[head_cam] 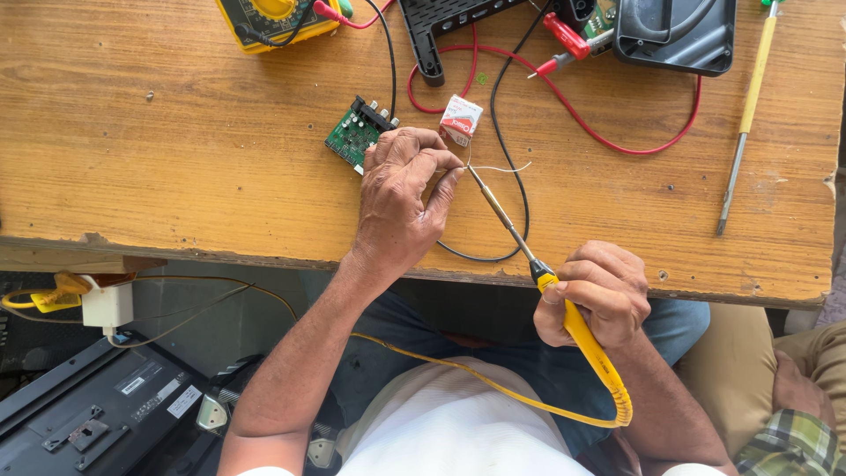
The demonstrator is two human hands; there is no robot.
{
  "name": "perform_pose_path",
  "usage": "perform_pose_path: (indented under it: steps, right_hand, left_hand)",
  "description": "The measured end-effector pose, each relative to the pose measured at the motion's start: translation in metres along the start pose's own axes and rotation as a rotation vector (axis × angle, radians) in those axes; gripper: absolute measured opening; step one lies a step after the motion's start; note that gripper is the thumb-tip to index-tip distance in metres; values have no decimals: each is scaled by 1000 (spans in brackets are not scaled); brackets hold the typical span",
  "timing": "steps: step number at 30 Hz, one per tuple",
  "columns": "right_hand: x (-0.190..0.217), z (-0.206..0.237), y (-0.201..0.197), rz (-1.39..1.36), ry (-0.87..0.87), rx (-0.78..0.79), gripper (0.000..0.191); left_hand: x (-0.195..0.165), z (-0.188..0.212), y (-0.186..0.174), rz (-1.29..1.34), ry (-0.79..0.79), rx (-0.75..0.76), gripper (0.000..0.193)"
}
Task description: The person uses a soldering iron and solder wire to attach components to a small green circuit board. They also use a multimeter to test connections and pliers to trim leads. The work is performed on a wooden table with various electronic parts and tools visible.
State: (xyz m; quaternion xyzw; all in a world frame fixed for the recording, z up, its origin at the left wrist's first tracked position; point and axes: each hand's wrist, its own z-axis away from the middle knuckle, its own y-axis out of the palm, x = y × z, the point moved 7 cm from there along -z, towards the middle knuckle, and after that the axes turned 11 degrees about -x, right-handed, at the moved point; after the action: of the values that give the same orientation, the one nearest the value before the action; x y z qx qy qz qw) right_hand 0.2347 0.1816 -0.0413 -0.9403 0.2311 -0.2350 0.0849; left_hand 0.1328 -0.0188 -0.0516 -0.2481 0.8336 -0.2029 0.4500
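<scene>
My left hand [404, 198] rests on the wooden table [176, 167] and pinches a thin silver wire [502, 167] between thumb and fingers. My right hand [595, 295] grips a yellow-handled soldering iron [577, 330], whose metal tip [471, 172] touches the wire beside my left fingertips. A small green circuit board [352, 134] lies just left of my left hand, partly hidden by it. A small red and white box [461, 118] sits just above the fingertips.
A yellow multimeter [273, 19] with red [617, 132] and black leads [515, 176] is at the back. Black plastic casings [674, 33], a red-handled tool [566, 37] and a long yellow screwdriver [747, 106] lie at the back right. Another person's arm [793, 405] is at the lower right. A black device [79, 414] sits on the floor.
</scene>
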Motion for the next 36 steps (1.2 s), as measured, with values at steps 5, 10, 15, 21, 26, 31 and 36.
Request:
perform_pose_path:
  steps: [5, 10, 15, 21, 26, 31, 36]
  right_hand:
    - [0, -1, 1, 13, -10, 6, 24]
    - [-1, -1, 1, 11, -8, 12, 24]
    - [-1, -1, 2, 13, -8, 10, 24]
    - [-1, -1, 2, 17, -7, 3, 23]
    - [-3, -2, 2, 23, -8, 14, 23]
    - [-3, -1, 2, 38, -7, 16, 23]
    - [-3, -2, 1, 38, -14, 7, 23]
  left_hand:
    - [1, 0, 0, 1, -6, 2, 8]
    - [1, 1, 0, 0, 6, -11, 9]
    - [3, 1, 0, -4, -5, -9, 8]
    - [3, 1, 1, -9, -15, -11, 8]
    - [4, -1, 2, -13, -16, -12, 8]
    - [3, -1, 2, -13, -11, -22, 8]
    - [5, 0, 3, -5, -19, -16, 8]
